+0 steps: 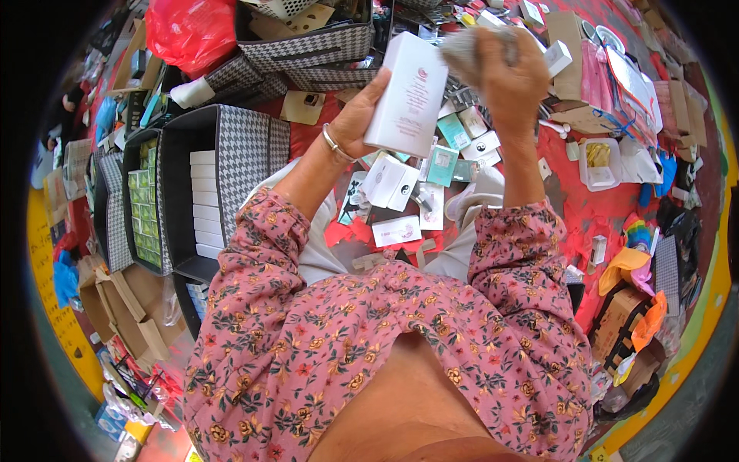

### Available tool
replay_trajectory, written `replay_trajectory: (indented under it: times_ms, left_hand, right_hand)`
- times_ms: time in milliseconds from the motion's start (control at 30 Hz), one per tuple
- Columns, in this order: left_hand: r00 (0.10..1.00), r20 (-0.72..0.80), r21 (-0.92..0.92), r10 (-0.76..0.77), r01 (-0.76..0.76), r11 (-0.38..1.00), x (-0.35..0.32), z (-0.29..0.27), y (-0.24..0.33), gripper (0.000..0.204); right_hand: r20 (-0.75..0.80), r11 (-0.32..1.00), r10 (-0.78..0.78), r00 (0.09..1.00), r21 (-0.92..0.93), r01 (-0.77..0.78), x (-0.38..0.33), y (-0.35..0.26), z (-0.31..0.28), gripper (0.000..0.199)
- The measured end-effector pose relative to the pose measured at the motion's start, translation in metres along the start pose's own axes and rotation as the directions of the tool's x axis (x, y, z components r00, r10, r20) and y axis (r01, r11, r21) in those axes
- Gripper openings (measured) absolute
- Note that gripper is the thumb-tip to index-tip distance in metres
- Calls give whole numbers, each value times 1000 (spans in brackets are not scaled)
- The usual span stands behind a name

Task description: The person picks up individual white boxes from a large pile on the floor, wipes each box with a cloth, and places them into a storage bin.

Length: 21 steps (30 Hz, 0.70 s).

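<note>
A tall white box (412, 92) with pink print on its face is gripped along its left edge by my left hand (358, 115), its wrist wearing a silver bangle. Just to the right, my raised right hand (512, 81) is closed on a grey cloth (464, 58), both somewhat smeared by motion. The cloth is beside the box's upper right edge; I cannot tell whether they touch. Under my hands, on the red ground between my legs, lies a pile of small boxes: a white box (389, 183) with a round black emblem, a teal box (443, 165) and several others.
At left stand houndstooth bins (258, 154), one holding stacked white boxes (205, 204), another green packs (145, 202). A red plastic bag (188, 35) sits at far left. On the right are a clear tub (600, 164) and a cardboard carton (566, 58).
</note>
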State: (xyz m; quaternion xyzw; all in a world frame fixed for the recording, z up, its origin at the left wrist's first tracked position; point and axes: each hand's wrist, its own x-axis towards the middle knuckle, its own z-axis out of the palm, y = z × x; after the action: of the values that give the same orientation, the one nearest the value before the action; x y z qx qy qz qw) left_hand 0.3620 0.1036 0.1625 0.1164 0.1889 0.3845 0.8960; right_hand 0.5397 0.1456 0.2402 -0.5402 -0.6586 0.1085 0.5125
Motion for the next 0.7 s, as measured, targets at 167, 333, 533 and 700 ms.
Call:
replay_trajectory:
  times_ms: [167,333,533,700]
  left_hand:
    - [992,-100,41,81,-77,996,2,-1,-5,52]
    - [993,-59,-73,100,-105,992,2,-5,7,54]
    - [990,68,-76,-123,128,989,-4,1,-13,54]
    - [976,192,-209,-103,143,967,-9,10,-5,63]
  right_hand:
    - [356,951,-274,894,-40,307,-41,-4,45,22]
    - [591,946,-310,744,270,180,-55,-32,21,22]
    - [258,926,-209,943,-257,276,-21,15,35,19]
    - [-63,906,14,998,-420,-40,2,80,2,15]
